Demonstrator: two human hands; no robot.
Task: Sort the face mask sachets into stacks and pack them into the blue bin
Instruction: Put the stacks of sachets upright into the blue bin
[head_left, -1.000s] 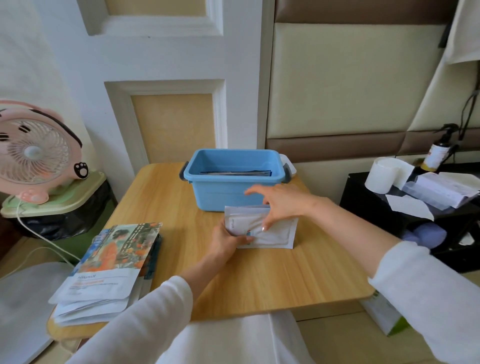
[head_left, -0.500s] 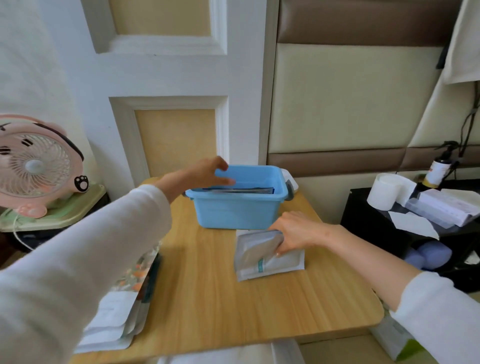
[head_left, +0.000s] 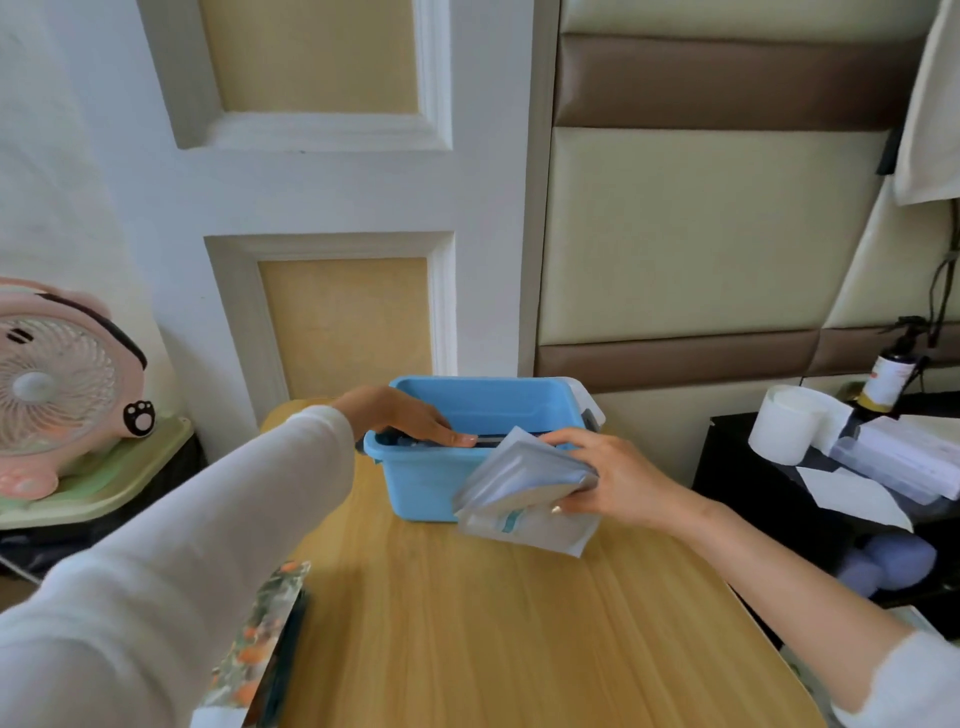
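The blue bin stands at the far end of the wooden table. My left hand reaches over its left rim, fingers flat on dark sachets lying inside. My right hand grips a stack of silver and white sachets, lifted and tilted against the bin's front right corner. Another pile of sachets with an orange floral print lies at the table's left edge, partly hidden by my left sleeve.
A pink fan sits on a green lid to the left. On the right, a black shelf carries a tissue roll, a spray bottle and papers. A panelled wall is right behind the bin.
My right hand lifted the silver stack off the table up to the bin's front corner. My left hand moved from the stack into the bin and now presses on the sachets inside.
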